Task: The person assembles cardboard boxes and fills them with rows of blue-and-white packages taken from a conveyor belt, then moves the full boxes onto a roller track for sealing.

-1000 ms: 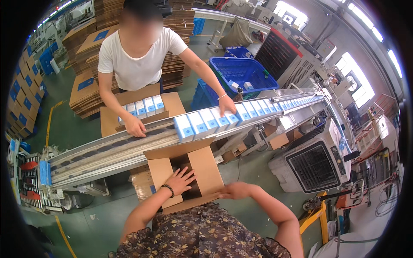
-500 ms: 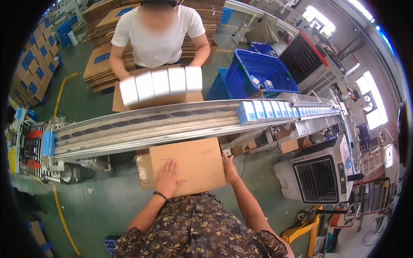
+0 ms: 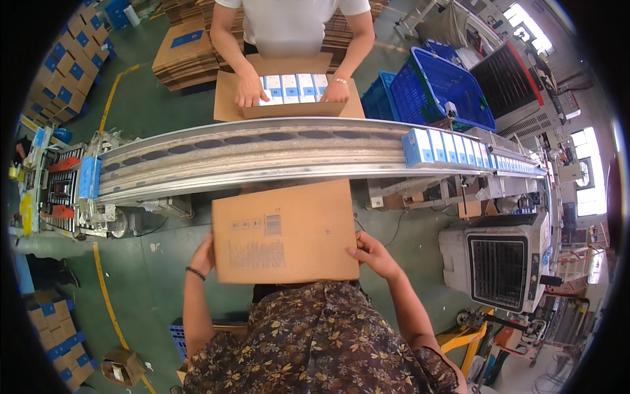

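Stacked cartons: at the far left, tan with blue patches, these (image 3: pixel 65 72) stand piled on the floor, well apart from the person.
Conveyor: the long belt (image 3: pixel 249 157) runs across, between the person and the co-worker.
Left hand: the person's left hand (image 3: pixel 205 255) grips the held carton by its left edge, the fingertips partly hidden.
Held carton: this brown box (image 3: pixel 295 230) is lifted in front of the person, just beside the near side of the conveyor, a printed face toward the camera. No open flap shows on that face; the far side and the inside are hidden, so whether it is taped or filled I cannot tell.
Co-worker's carton: across the belt, this box (image 3: pixel 295 112) has its flaps spread and a row of white-and-blue packs (image 3: pixel 290 88) inside, so its filling looks begun and its closing not yet done. Both of the co-worker's hands (image 3: pixel 249 90) are at the row's ends.
Right hand: the person's right hand (image 3: pixel 374 255) is closed on the carton's right edge, thumb on the face.
Waiting row: at the right, more packs (image 3: pixel 449 147) line the conveyor, apparently left to be boxed.
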A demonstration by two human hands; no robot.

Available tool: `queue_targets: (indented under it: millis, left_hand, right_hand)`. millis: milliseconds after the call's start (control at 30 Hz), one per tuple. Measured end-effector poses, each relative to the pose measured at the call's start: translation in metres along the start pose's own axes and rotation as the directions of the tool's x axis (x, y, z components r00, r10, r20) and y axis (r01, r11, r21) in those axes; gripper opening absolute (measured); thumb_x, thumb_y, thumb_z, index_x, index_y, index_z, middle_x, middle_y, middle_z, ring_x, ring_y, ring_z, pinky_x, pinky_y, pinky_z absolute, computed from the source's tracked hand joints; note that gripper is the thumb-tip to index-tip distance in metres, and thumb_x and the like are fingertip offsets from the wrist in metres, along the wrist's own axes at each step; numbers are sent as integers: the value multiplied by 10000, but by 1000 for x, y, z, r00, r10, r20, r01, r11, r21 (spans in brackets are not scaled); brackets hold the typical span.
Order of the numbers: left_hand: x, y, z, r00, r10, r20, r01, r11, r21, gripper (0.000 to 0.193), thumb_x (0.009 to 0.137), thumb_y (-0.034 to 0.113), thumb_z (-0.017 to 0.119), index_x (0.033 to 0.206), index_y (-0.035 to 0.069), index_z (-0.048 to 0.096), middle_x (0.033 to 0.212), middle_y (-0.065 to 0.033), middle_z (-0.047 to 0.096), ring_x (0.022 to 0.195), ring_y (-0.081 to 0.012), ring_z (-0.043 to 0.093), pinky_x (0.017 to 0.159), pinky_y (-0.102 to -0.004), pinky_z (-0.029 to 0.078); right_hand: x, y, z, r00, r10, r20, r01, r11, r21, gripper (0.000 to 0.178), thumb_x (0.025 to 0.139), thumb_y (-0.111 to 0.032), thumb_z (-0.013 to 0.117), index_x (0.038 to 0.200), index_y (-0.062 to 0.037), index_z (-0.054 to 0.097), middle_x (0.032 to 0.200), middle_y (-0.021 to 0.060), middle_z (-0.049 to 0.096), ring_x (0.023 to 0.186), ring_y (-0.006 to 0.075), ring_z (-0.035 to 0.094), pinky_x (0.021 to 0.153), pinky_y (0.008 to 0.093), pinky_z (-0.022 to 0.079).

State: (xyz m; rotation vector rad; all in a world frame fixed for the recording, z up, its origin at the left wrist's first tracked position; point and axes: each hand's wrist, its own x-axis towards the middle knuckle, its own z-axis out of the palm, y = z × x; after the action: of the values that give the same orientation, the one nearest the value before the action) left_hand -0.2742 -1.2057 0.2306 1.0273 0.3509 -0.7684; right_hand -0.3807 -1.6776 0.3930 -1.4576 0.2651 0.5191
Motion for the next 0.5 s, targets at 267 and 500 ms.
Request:
queue_targets:
  millis: [267, 500]
  left_hand:
    - [38, -1, 212, 936, 268, 226, -350, 674, 651, 759, 908, 285, 644, 1497, 1, 257, 1475, -173, 424, 1308, -270, 464, 1057, -332, 384]
    - [52, -53, 164, 848, 522, 87, -245, 241, 939, 185, 841, 160, 600, 814, 1, 511, 730, -212, 602, 644, -339, 608, 588, -446, 466]
  right_hand:
    - [46, 55, 99, 969, -140, 205, 246, 661, -709, 446, 951, -253, 592, 1301, -14, 452, 1079, 228, 639, 1000, 399, 604, 878, 435, 482]
    - [3, 20, -51, 678, -574, -458, -312, 339, -887, 662, 803, -259, 735, 1377, -78, 460, 1435, 151, 431, 1351, 388, 355, 1067, 567, 313]
